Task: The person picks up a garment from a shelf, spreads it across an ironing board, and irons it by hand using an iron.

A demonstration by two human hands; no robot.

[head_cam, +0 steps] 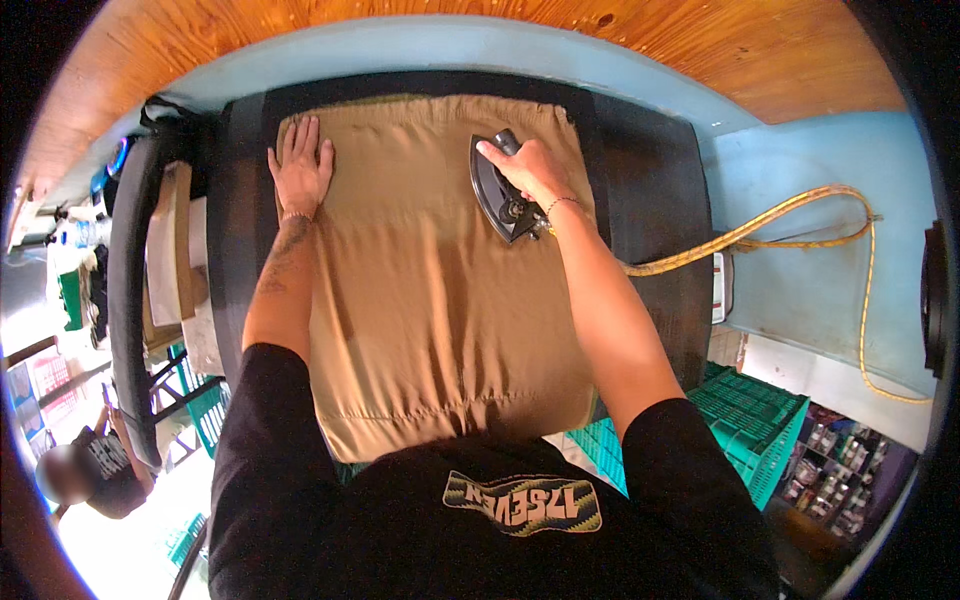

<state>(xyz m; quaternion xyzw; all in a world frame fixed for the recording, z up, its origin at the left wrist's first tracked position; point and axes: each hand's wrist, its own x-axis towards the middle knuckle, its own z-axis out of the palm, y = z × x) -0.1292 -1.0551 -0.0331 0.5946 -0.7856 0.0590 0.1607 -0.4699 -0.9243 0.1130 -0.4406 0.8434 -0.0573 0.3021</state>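
Observation:
A tan piece of fabric [390, 277] lies spread over a dark padded ironing table [660, 187], with creases running down its lower half. My left hand [301, 166] presses flat on the fabric's upper left corner, fingers apart. At the upper right, my right hand [534, 171] grips the handle of a black iron [499, 187], whose pointed plate rests on the fabric. A yellow cord or hose [697, 251] runs off to the right from behind my right forearm.
A narrow padded arm [135, 300] stands left of the table. Green plastic crates [757, 420] sit at the lower right. A blue wall [810, 292] and a wooden surface [525, 9] border the table. Another person [112, 465] is at the far lower left.

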